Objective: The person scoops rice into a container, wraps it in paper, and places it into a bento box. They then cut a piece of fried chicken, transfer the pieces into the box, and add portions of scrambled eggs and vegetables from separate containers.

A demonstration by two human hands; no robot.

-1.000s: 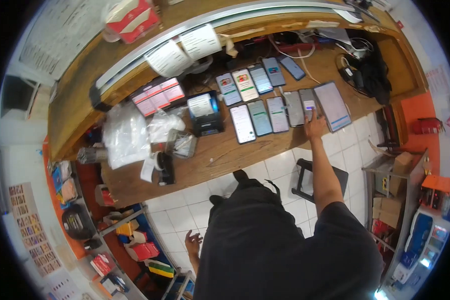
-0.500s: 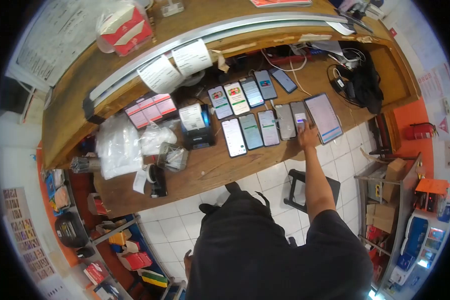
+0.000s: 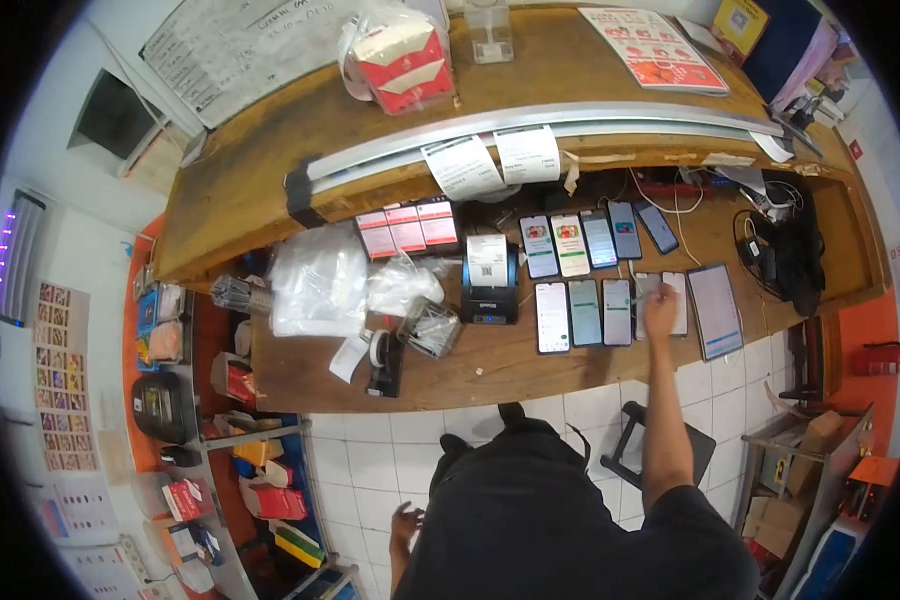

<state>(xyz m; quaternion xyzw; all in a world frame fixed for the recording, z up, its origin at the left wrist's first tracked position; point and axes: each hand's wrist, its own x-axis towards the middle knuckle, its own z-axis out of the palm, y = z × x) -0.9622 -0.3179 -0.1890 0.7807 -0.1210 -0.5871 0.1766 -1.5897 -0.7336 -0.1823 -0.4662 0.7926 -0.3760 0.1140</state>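
My right hand (image 3: 659,312) reaches over the lower row of phones on the counter, fingers pointing away from me and nothing visible in them. It partly covers a phone (image 3: 647,284) and the bright-screened phone (image 3: 678,305) beside it; contact is hard to make out. Left of these lie a phone with a green bar (image 3: 617,310), a greenish-screened phone (image 3: 585,312) and a white-screened phone (image 3: 552,315). A tablet (image 3: 717,312) is to the right. Down beside my body hangs my left hand (image 3: 406,522), loosely curled, fingers apart, holding nothing.
A receipt printer (image 3: 490,288) with paper stands left of the phones. Farther left are plastic bags (image 3: 317,283), a clear container (image 3: 431,328) and a tape dispenser (image 3: 384,362). Paper slips (image 3: 527,156) hang from the shelf edge. A black stool (image 3: 660,446) stands below.
My right hand has shifted from the phone nearest the tablet toward the phone on its left. That phone's screen now looks bright. The view has swung, and my left hand shows more.
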